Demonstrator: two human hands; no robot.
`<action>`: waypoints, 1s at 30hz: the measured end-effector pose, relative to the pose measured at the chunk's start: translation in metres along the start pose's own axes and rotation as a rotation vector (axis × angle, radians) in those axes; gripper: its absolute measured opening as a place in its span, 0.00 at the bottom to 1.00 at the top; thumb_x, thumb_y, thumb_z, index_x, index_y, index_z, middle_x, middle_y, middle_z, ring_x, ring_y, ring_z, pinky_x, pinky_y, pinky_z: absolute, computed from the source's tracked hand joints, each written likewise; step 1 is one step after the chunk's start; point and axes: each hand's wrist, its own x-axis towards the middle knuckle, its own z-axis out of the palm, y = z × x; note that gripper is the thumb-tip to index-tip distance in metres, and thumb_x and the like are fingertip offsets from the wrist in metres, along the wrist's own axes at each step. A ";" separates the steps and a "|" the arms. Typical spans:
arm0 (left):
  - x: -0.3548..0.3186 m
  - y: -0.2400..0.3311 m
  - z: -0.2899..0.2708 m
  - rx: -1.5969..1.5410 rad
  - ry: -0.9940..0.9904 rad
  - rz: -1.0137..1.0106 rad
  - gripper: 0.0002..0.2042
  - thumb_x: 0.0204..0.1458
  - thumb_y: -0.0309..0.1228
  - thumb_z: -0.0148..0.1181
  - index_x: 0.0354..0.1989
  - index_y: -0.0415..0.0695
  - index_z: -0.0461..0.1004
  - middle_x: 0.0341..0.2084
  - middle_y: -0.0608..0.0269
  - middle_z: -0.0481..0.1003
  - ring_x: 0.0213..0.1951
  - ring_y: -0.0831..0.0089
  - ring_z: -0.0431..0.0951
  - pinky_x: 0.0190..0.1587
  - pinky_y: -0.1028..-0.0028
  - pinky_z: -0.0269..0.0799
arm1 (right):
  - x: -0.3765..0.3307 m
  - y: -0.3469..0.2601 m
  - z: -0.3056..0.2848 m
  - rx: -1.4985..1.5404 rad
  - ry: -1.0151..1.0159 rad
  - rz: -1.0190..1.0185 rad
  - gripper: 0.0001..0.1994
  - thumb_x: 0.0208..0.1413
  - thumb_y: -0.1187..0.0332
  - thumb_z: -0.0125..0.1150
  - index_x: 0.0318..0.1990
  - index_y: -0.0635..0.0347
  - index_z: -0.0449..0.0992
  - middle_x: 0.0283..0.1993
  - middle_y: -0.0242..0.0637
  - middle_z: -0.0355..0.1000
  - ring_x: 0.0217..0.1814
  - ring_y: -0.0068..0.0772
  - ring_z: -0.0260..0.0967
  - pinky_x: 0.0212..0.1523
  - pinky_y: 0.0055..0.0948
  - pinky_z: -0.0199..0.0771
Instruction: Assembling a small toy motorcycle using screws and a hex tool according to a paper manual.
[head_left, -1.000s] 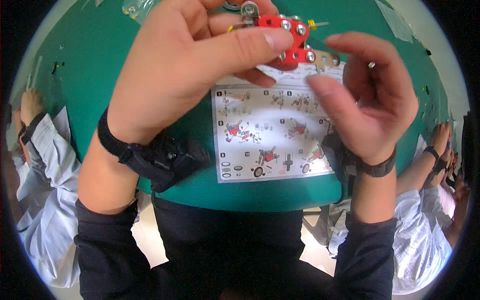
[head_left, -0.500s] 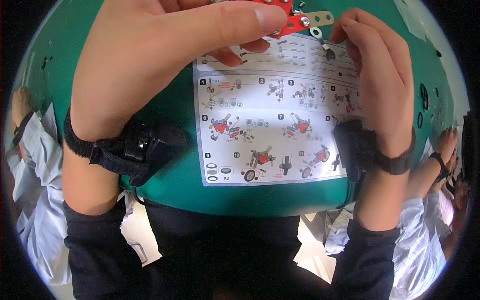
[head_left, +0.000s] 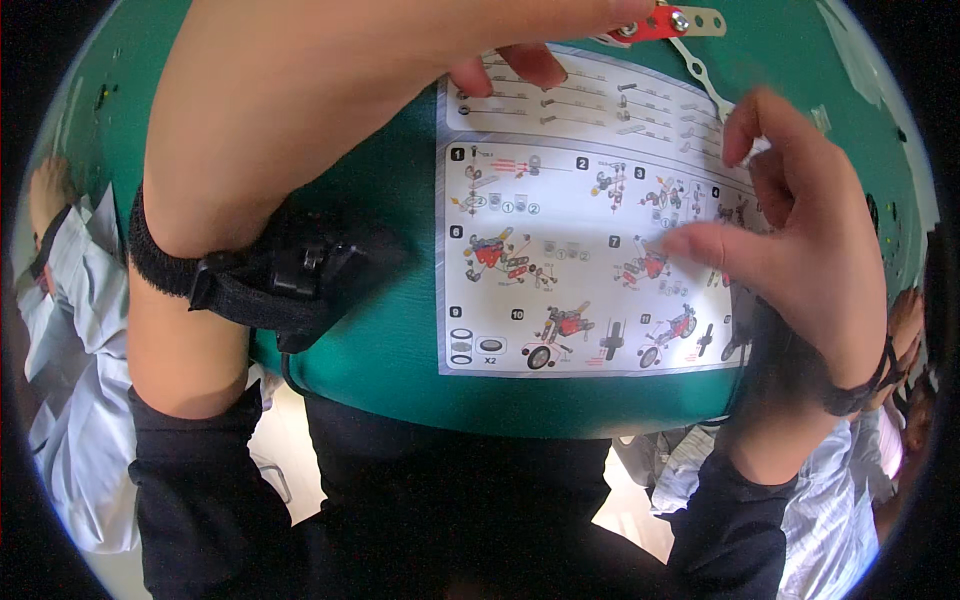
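At the top edge, my left hand [head_left: 440,40] has its thumb on a red perforated metal strip [head_left: 655,24] of a small assembly, bolted to a silver-coloured perforated strip [head_left: 708,22]. Most of that assembly is cut off by the frame or behind the hand. Below it, a slim metal spanner [head_left: 698,70] slants toward my right hand; whether it touches the assembly I cannot tell. My right hand [head_left: 810,215] hovers over the right side of a printed instruction sheet [head_left: 590,210], its thumb and curled fingers wide apart. The fingertips are near the spanner's lower end.
The sheet lies on a green table [head_left: 340,370] with a curved near edge. Small dark bits [head_left: 102,95] are at the far left. People's hands show on both sides, one at the left [head_left: 48,190] and one at the right [head_left: 905,320]. Black straps circle my wrists.
My left hand has shifted right and up with the red assembly. My right hand has moved down and right, its thumb spreading from its fingers. The sheet appears farther right in view.
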 end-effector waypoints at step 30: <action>-0.001 -0.021 0.020 -0.236 -0.128 0.014 0.16 0.51 0.22 0.64 0.45 0.34 0.66 0.31 0.47 0.79 0.33 0.72 0.81 0.35 0.78 0.78 | -0.021 0.037 -0.035 -0.112 0.019 0.519 0.25 0.41 0.67 0.77 0.45 0.65 0.71 0.36 0.35 0.70 0.39 0.23 0.66 0.39 0.19 0.65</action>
